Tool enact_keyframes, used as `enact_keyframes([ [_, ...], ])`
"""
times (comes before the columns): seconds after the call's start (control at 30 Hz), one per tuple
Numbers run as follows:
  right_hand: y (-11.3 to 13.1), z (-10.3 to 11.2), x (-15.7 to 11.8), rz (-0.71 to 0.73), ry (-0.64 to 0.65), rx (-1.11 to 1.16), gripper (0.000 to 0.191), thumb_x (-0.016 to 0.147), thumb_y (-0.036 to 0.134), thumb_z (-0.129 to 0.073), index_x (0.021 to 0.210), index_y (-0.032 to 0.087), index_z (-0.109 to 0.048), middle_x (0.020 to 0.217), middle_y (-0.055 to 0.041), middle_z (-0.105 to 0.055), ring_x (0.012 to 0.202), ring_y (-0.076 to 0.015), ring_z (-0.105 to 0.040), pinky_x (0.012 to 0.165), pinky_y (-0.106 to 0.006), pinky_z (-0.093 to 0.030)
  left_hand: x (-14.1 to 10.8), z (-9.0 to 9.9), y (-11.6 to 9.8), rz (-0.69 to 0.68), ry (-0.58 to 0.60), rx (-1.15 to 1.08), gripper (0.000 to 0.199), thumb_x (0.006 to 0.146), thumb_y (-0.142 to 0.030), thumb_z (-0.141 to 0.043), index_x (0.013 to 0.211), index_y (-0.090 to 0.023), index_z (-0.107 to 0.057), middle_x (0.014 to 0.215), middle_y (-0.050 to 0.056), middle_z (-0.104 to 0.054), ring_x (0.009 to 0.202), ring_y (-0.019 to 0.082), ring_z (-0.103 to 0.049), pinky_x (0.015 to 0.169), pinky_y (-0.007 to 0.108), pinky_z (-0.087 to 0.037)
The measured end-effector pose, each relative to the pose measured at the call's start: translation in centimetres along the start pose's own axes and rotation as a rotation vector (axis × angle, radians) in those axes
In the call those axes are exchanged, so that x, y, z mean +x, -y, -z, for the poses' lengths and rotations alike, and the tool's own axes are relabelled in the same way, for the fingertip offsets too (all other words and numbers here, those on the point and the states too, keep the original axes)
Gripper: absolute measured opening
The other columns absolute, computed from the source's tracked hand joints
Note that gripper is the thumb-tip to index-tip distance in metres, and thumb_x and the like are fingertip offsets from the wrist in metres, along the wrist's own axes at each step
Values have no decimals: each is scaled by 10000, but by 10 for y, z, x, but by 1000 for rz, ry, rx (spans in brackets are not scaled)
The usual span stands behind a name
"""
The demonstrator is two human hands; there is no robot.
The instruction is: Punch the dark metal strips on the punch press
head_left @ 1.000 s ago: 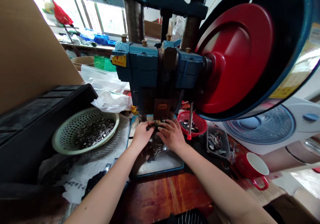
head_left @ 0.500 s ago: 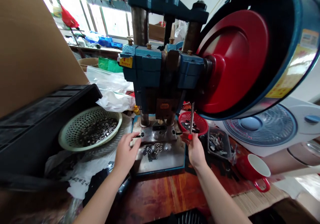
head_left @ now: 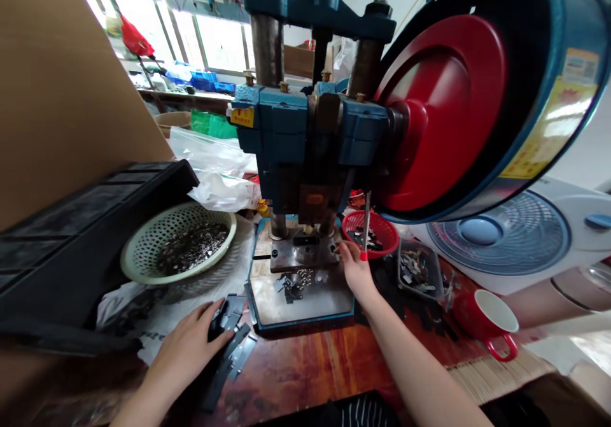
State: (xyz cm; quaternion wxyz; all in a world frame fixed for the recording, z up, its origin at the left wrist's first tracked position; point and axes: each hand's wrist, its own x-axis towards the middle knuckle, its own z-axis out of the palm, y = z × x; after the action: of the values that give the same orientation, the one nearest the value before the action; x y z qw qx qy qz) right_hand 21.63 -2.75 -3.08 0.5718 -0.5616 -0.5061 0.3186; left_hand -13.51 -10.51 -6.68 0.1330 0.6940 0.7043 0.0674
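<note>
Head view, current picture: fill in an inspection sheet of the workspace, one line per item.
Surface: reddish-brown wooden table, bearing a press.
Job's things: metal die block under the press; small metal pieces loose on the base plate; dark flat pieces on the table.
Clutter: pale green basket and red basket, both with parts; clear tub of parts; red mug; plastic bag.
Hands: left hand on the dark flat pieces; right hand beside the die block's right end, grip unclear.
Cables: nothing seen on the table.
Surroundings: cardboard, black bin, fan, windows behind.
</note>
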Motion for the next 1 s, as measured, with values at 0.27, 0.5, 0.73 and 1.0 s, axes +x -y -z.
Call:
enact_keyframes([
  [0.27,19,-34,38,64,160,-326,213,731,396,-637,792,193,-647,756,-29,-657,717,-181,-589,672,-282,-418,15,1,-7,-27,-46,-48,512,811,-432,-432,1213,-139,-555,1127,139,-612,1023,277,-574,904,366,-414],
  [0.5,-6,19,33,-30,-112,-163,348,764,458,-498,883,147,-600,649,-1,-598,573,-149,-533,573,-273,-415,22,-4,0,-2,-78,-165,520,766,-442,-474,1184,-152,-582,1116,129,-650,1006,263,-609,888,352,-440],
  [0.73,8,18,-36,230,231,-476,170,832,299,-531,881,225,-676,863,-36,-674,845,-199,-582,794,-325,-422,33,8,-5,73,-105,-318,375,717,-494,-540,923,-205,-662,966,70,-698,899,251,-638,771,312,-472],
  [1.0,23,-18,-55,348,404,-922,113,830,282,-591,804,281,-700,892,-15,-662,911,-225,-538,752,-329,-392,17,25,-16,199,-247,-725,458,686,-506,-592,1026,-202,-635,895,34,-700,793,206,-648,739,300,-494],
])
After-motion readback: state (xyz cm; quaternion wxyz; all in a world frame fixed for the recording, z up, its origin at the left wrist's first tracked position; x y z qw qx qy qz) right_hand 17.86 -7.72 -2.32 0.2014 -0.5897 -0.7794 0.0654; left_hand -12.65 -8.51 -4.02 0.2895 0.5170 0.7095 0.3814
